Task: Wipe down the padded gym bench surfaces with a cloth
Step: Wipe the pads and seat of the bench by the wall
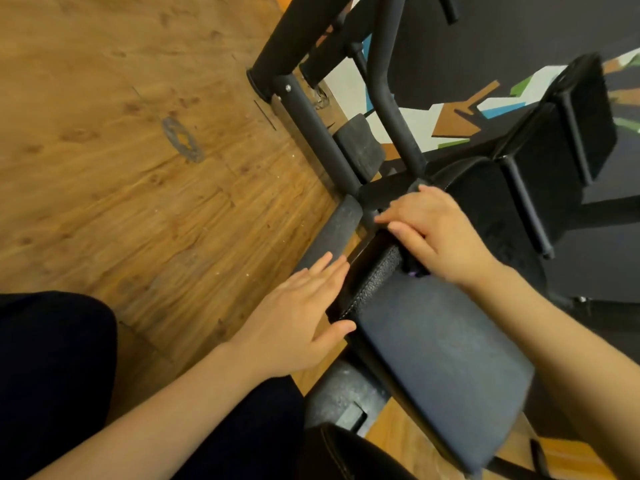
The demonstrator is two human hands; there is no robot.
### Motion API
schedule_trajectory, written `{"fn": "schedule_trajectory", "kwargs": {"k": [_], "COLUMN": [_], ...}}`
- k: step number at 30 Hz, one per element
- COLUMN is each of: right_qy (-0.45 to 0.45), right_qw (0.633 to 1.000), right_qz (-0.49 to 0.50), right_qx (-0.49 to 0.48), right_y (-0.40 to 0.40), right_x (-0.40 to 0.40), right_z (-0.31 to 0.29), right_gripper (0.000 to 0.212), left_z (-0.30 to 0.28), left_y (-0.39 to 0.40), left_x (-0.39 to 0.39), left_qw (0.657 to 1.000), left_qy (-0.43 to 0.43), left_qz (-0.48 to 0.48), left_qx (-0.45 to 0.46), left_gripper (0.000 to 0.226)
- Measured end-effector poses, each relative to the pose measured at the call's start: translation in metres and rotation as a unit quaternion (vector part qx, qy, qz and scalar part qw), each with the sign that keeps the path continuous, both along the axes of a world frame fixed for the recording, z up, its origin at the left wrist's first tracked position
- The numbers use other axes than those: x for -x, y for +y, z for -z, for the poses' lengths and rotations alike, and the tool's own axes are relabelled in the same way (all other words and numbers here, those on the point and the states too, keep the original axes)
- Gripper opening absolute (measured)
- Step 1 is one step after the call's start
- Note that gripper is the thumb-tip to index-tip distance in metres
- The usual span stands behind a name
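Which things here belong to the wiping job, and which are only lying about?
For the job:
- padded seat
- left hand, flat against the seat edge
- right hand, on the far end

Not for the job:
- foam roller
- metal frame
- wooden floor

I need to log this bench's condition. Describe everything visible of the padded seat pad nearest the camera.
The seat pad is a flat, roughly rectangular cushion covered in dark, matte, slightly dusty-looking material, with a stitched, textured seam band at its far end. It sits on a black metal frame above the wooden floor. The left hand rests open-fingered against its left edge; the right hand presses on its far end.
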State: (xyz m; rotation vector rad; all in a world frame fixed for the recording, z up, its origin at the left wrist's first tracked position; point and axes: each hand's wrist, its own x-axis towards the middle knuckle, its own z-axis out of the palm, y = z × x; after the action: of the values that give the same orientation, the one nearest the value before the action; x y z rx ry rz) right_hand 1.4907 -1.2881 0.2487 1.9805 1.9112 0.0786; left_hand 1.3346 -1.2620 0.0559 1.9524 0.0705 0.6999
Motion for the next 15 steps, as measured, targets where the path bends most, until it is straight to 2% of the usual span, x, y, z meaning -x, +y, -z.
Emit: {"fn": "schedule_trajectory", "kwargs": {"k": [3,6,9,15], "right_qy": [0.024,0.056,0.028,0.051], "right_qw": [0.991,0.953,0.95,0.984], "right_qz": [0.104,0.235,0.223,0.123], "right_qx": [-0.082,-0.184,-0.218,-0.115], "right_y": [0.016,0.028,0.024,-0.033], "right_x": [-0.039,-0.069,-0.065,-0.029], "right_z": [-0.016,-0.025,-0.02,-0.002], "right_gripper": [0.047,0.04,0.045,0.052], "left_z": [0.004,0.002,0.0,0.005], "left_y": [0.002,0.004,0.005,0.0], "left_x": [-0.002,-0.001,-0.001,-0.005], "left_qw": [1.0,1.0,1.0,1.0], "left_qy": [-0.007,-0.001,0.009,-0.005], "left_qz": [-0.009,-0.005,0.009,0.014], "left_qx": [-0.016,-0.025,-0.019,0.002], "left_gripper": [0.072,0.072,0.075,0.076]}}
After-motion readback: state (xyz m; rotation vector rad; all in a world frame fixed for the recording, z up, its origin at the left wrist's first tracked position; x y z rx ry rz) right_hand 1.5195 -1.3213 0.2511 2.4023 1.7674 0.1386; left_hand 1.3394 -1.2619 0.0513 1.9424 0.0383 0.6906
